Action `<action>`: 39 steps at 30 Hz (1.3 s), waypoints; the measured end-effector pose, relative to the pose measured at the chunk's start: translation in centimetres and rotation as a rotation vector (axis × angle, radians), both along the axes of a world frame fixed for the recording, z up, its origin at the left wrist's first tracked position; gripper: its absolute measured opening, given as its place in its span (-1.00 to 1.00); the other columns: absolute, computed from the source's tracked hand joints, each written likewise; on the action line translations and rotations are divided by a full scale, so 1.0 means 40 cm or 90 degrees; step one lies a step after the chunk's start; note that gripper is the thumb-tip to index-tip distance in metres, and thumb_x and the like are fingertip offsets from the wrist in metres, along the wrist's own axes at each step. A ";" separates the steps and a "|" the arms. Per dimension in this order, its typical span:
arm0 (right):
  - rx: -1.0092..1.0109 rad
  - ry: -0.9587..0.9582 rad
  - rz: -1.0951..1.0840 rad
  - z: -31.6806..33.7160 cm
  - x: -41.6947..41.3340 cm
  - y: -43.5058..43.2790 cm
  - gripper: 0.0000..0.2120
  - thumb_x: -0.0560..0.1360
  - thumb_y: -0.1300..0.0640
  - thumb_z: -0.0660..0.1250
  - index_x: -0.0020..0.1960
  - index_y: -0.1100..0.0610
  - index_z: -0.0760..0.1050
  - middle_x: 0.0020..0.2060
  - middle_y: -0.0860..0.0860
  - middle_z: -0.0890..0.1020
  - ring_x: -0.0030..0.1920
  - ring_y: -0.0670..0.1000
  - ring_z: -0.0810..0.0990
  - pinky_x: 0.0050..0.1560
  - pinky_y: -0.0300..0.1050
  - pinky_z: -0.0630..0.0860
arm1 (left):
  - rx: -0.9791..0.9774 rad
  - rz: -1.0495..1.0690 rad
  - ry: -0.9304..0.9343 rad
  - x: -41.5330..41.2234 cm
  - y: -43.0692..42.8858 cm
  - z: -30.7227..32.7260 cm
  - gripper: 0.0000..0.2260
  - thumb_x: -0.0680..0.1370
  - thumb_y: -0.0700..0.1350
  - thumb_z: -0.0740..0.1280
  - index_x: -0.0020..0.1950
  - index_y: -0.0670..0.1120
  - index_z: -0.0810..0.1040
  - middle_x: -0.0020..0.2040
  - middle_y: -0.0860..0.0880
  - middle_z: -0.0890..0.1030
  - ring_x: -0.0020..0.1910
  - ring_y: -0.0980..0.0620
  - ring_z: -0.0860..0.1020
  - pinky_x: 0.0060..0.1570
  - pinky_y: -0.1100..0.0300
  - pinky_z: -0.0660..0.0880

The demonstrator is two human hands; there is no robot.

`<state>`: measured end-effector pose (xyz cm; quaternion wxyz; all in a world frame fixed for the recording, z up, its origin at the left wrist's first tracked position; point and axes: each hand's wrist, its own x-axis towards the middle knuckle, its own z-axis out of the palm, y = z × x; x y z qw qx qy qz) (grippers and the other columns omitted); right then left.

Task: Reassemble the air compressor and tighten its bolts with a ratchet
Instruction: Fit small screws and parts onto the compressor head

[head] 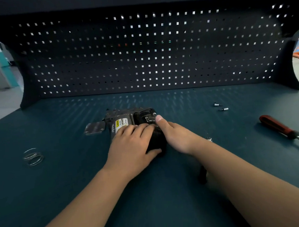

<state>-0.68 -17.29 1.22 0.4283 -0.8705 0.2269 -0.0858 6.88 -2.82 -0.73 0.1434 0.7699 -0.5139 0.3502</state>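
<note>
One wide-angle head view looks forward and down across the bench (pixel 50 200), close above it, facing the pegboard (pixel 149 51) in the upper frame.

A dark teal desk (pixel 61 123) carries the air compressor (pixel 122 121) near its middle, with a flat metal plate (pixel 95 128) touching its left end. Well to the left lies a loose wire coil (pixel 33 157). Far right, two small silver bits (pixel 217 104) lie near each other; nearer, a red-handled screwdriver (pixel 277 127) lies at a slant. A small dark part (pixel 202 173) lies toward the near edge.
</note>
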 end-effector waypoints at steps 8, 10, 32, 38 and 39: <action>-0.200 -0.169 0.016 0.166 -0.070 0.070 -0.37 0.30 -0.51 -0.08 0.04 -0.11 0.43 -0.22 -0.18 0.56 -0.17 -0.23 0.52 -0.25 -0.23 0.34 | -0.326 -0.039 0.285 -0.014 0.085 0.084 -0.54 0.30 0.31 0.29 0.14 0.20 0.40 -0.15 0.39 0.53 -0.12 0.33 0.48 -0.20 0.41 0.40; -0.238 -0.237 0.014 0.179 -0.080 0.079 -0.45 0.32 -0.48 -0.05 -0.03 -0.13 0.45 -0.27 -0.18 0.59 -0.21 -0.24 0.54 -0.29 -0.22 0.39 | -0.404 -0.091 0.383 -0.022 0.084 0.081 -0.62 0.29 0.26 0.33 0.06 0.23 0.42 -0.10 0.51 0.51 -0.09 0.48 0.48 -0.21 0.54 0.38; -0.302 -0.401 0.115 0.089 0.046 0.032 -0.61 0.57 0.10 0.04 0.27 0.07 0.53 0.17 -0.16 0.53 0.27 -0.22 0.35 0.43 -0.02 0.13 | -0.654 -0.075 0.739 -0.009 0.012 -0.013 -0.83 0.57 0.13 0.23 -0.07 0.06 0.47 -0.13 0.11 0.60 -0.21 0.41 0.54 -0.35 0.54 0.36; -0.401 -0.327 0.086 0.099 0.120 0.041 -0.58 0.57 -0.01 -0.02 0.17 0.04 0.57 0.11 -0.10 0.62 0.21 -0.05 0.47 0.42 -0.03 0.10 | -0.611 -0.072 0.657 0.055 0.036 -0.023 -0.66 0.38 0.28 0.17 -0.15 0.04 0.48 -0.15 0.09 0.60 -0.13 0.22 0.52 -0.18 0.36 0.38; -0.410 -0.325 0.094 0.099 0.128 0.047 -0.58 0.57 -0.01 -0.02 0.14 0.04 0.58 0.08 -0.09 0.63 0.17 -0.03 0.48 0.39 -0.06 0.12 | -0.616 -0.093 0.650 0.057 0.038 -0.027 -0.69 0.37 0.24 0.16 -0.17 0.03 0.48 -0.19 0.15 0.60 -0.18 0.26 0.52 -0.22 0.41 0.38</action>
